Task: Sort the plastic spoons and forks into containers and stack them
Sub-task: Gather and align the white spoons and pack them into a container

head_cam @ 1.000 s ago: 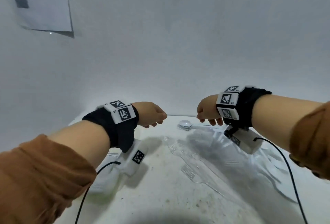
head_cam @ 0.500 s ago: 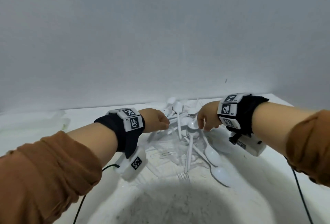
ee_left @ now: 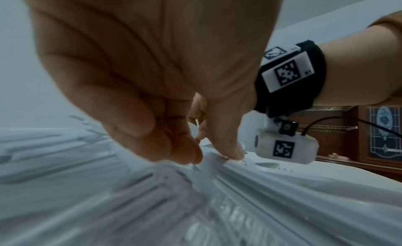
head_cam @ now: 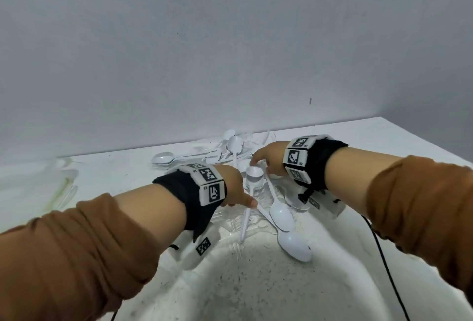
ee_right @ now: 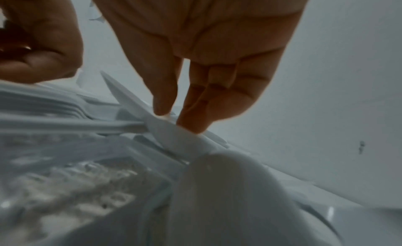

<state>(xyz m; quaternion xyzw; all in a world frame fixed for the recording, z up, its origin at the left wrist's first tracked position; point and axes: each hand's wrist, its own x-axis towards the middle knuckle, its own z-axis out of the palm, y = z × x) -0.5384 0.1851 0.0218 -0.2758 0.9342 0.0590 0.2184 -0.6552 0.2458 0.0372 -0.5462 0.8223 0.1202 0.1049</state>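
A pile of white plastic spoons (head_cam: pixel 235 145) and clear forks (head_cam: pixel 231 223) lies on the white table (head_cam: pixel 122 169) by the wall. My left hand (head_cam: pixel 236 190) hangs over the near part of the pile, its fingertips (ee_left: pixel 193 156) and thumb pointing down onto blurred cutlery with a small gap between them. Its thumb touches a white spoon handle (head_cam: pixel 245 218). My right hand (head_cam: pixel 268 159) reaches down beyond it. Its straight fingertips (ee_right: pixel 191 127) press on a white spoon (ee_right: pixel 174 134), with the thumb held apart. Two larger white spoons (head_cam: pixel 281 214) lie near the front.
Clear plastic containers (head_cam: pixel 61 182) sit at the table's left end. A grey wall runs close behind the pile. The table's right edge (head_cam: pixel 422 146) slants off to the right. Black cables (head_cam: pixel 384 264) trail from both wrist cameras. A wooden cabinet (ee_left: pixel 369 137) stands beyond the table.
The head view swung from a clear bag of forks to the spoon pile. Both hands came down from above the table onto the cutlery, and their fingers uncurled.
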